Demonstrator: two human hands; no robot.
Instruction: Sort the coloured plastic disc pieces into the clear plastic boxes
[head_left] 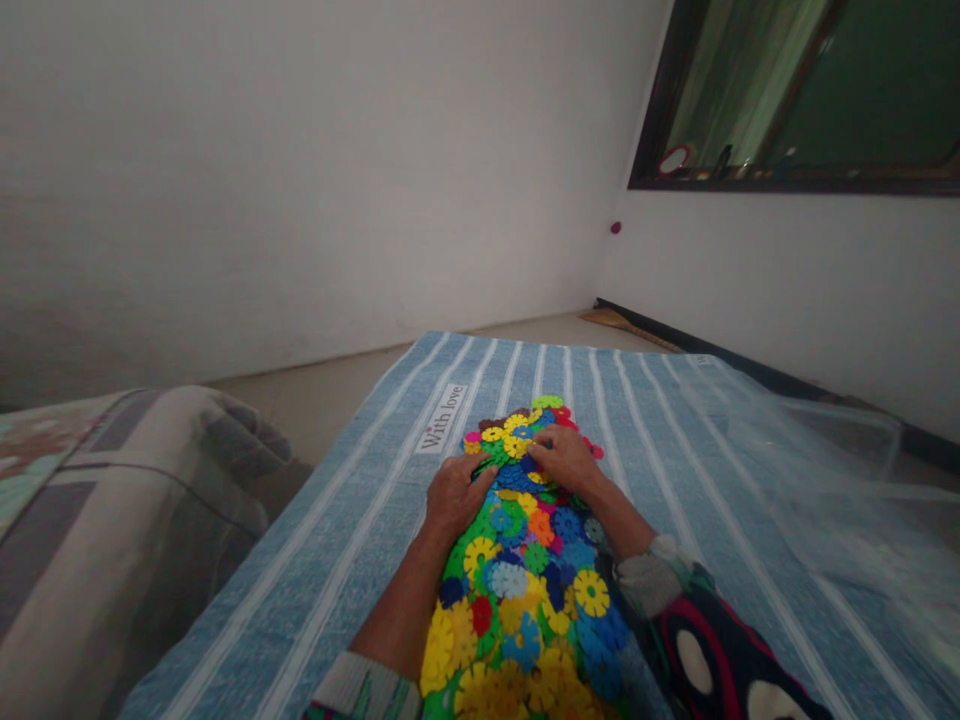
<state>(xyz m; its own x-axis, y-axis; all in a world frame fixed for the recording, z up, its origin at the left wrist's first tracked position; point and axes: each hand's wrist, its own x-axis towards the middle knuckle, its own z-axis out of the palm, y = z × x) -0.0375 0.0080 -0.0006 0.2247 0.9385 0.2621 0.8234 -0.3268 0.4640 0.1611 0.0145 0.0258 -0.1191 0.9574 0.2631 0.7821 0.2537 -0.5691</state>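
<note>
A long heap of plastic snowflake discs (508,578) in many colours runs from the bottom edge up the middle of the cloth. At its far end, my left hand (456,493) has thumb and fingers closed on green snowflake discs (493,452). Opposite it, my right hand (568,460) pinches at the edge of a yellow snowflake disc (515,446). Blue, red and brown discs lie around both hands. Whether these pieces are joined together is too small to tell.
A blue striped cloth (337,560) with a "With love" label (441,420) covers the table. Clear plastic (832,460) lies at the right. A fabric-covered seat or bed (127,540) stands left. White walls and a dark-framed window (795,100) are beyond.
</note>
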